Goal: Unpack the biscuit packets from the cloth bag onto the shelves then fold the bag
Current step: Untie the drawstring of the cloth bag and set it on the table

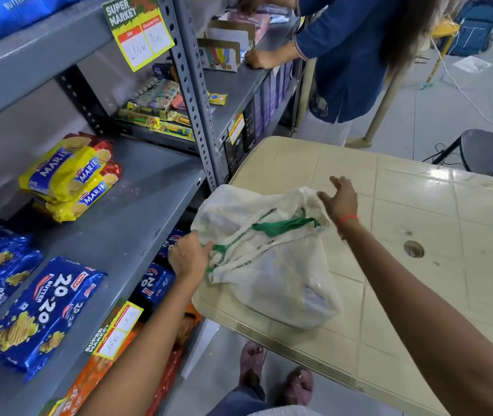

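Note:
A white cloth bag (272, 265) with green handles lies crumpled on the near left corner of a cream plastic table (419, 265). My left hand (189, 256) grips the bag's left edge by a green handle. Over the bag's far right edge hovers my right hand (339, 199), fingers spread and holding nothing. Yellow Marie biscuit packets (68, 175) are stacked on the grey shelf (125, 217) to the left. Blue 20-20 butter biscuit packets (41, 313) lie on the same shelf, nearer to me.
Another person in a blue top (347, 55) stands at the far end of the shelving, hands on an upper shelf. More blue packets (155, 280) and orange packets (95, 376) sit on lower shelves. A dark chair (491, 151) stands beyond the table.

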